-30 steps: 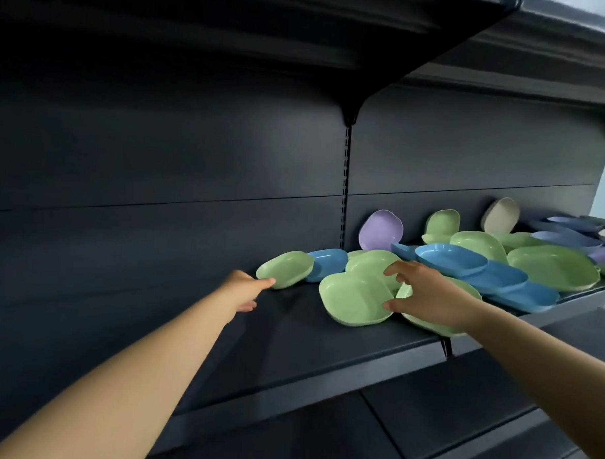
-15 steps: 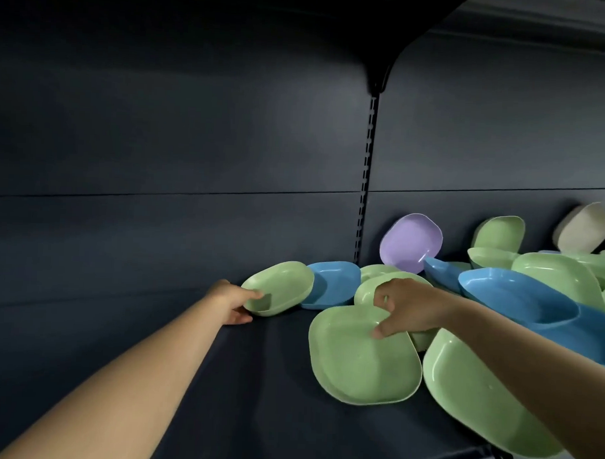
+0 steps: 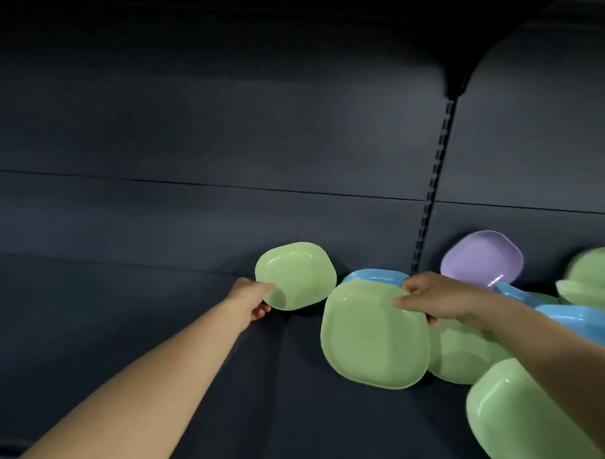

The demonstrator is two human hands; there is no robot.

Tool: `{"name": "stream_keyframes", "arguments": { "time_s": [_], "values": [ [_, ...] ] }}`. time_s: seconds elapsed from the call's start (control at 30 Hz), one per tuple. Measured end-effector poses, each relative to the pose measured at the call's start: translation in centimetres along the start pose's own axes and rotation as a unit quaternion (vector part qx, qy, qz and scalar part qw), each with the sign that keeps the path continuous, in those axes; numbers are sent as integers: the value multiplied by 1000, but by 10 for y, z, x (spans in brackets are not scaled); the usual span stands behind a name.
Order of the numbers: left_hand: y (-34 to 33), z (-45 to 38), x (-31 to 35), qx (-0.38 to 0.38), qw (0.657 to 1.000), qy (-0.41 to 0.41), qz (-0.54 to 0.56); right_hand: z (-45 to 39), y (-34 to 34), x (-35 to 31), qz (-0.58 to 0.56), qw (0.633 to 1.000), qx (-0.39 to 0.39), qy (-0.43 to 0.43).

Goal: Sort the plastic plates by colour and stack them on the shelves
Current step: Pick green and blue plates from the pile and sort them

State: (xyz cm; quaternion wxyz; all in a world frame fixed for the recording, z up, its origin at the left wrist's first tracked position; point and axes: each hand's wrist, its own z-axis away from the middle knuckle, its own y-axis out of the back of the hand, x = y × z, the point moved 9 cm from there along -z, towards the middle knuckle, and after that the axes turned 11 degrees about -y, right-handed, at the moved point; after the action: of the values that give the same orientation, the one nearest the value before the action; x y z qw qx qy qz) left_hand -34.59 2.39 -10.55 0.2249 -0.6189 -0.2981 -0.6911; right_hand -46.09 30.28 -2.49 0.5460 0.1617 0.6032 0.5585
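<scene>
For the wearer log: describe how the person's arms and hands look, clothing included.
Both forearms are bare, with no sleeve in view. The left hand and right hand wear no gloves, and no rings, watch or bracelet are visible.

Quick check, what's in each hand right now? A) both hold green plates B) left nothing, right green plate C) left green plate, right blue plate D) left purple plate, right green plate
A: the left hand grips the small green plate by its lower rim, and the right hand pinches the far rim of the large green plate.
</scene>
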Motion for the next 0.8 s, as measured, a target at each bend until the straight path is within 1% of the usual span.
{"name": "stream_keyframes", "arguments": {
  "time_s": [0.07,0.17,0.27,0.33,0.43,0.5,0.67,0.8],
  "values": [
    [22,7,1,14,999,-5,29,0,0,-14,-38,999,9,9],
    [64,18,5,24,998,-18,46,1,-5,-45,-111,994,0,23],
    [121,32,8,44,998,-38,29,2,-21,-87,-183,982,-27,32],
    [166,41,9,52,997,-56,-10,5,-38,-121,-231,971,-46,38],
    [237,50,-1,48,993,-64,-84,12,-74,-175,-277,958,-59,40],
    [284,55,-14,44,991,-55,-113,18,-104,-210,-305,950,-59,35],
    [393,58,-35,18,991,-45,-125,46,-184,-301,-376,924,-60,21],
    [452,60,-46,-14,989,-56,-138,63,-240,-357,-425,903,-57,4]
  ]
}}
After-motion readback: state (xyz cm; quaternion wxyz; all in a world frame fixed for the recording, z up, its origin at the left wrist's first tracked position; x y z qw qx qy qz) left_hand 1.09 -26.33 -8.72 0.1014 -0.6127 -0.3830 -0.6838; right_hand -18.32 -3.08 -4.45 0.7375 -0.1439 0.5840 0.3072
